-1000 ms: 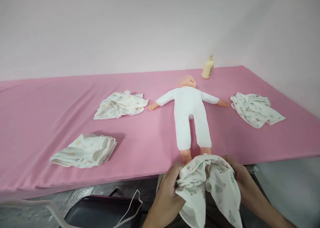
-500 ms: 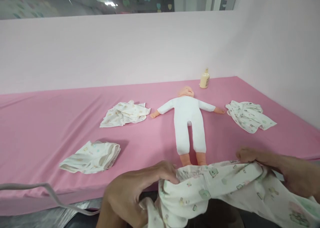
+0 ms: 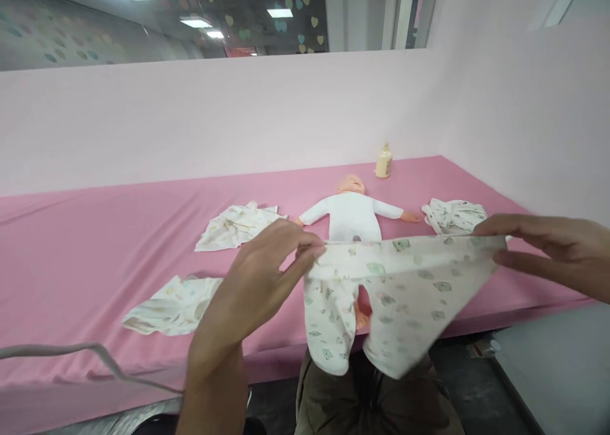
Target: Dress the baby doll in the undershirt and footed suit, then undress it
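A pair of white baby pants (image 3: 405, 289) with green prints hangs spread between my two hands, waistband up and legs down. My left hand (image 3: 271, 270) pinches the waistband's left corner. At the opposite corner, my right hand (image 3: 543, 247) grips the cloth between thumb and fingers. Behind the pants a baby doll (image 3: 352, 214) in a white suit lies on its back with arms out; its legs are mostly hidden by the pants. Folded printed cloth (image 3: 174, 305) lies left of my left hand, and a crumpled printed garment (image 3: 238, 224) lies farther back.
A pink sheet (image 3: 95, 251) covers the table against the wall. A pump bottle (image 3: 384, 162) stands near the doll's head. Another crumpled printed cloth (image 3: 452, 216) lies behind my right hand. A grey cable (image 3: 102, 355) crosses the lower left.
Both hands have risen and stretched out the pants, which were bunched near the table's front edge. Their waistband and both legs now show. The view has tilted up slightly.
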`<state>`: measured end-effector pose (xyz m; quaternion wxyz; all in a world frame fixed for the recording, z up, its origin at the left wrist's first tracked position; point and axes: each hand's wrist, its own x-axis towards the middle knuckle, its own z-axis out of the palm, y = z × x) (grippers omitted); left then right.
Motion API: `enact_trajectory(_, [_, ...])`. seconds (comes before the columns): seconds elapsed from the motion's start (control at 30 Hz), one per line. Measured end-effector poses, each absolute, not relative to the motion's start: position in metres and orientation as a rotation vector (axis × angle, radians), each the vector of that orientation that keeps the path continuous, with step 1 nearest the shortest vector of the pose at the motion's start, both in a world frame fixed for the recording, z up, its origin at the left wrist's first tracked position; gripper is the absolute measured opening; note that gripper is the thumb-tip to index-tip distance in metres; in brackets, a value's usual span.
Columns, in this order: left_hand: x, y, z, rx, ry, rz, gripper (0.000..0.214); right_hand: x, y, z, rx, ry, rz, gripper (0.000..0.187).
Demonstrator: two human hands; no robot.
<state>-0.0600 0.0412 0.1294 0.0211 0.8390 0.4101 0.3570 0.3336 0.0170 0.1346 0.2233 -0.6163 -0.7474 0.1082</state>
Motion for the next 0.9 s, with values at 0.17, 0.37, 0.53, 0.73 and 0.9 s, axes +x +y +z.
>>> enact_trajectory(0.17, [-0.042,0.061,0.14,2.553,1.31,1.507,0.009,0.304,0.024,0.165,-1.699,-1.696,0.153,0.04])
enact_trajectory(0.37, [-0.021,0.083,0.156,2.435,1.209,1.964,0.007,0.284,0.032,0.181,-1.528,-1.433,0.113,0.016])
enact_trajectory(0.53, [-0.017,0.105,0.183,2.231,0.931,1.917,0.011,0.29,0.049,0.182,-1.288,-1.389,0.261,0.008])
enact_trajectory(0.73, [-0.005,0.109,0.208,2.211,0.588,1.732,0.019,0.293,0.066,0.186,-1.102,-1.348,0.457,0.007])
enact_trajectory(0.9, [0.011,0.095,0.231,2.279,0.78,1.718,0.017,0.28,0.067,0.202,-0.95,-1.102,0.19,0.015])
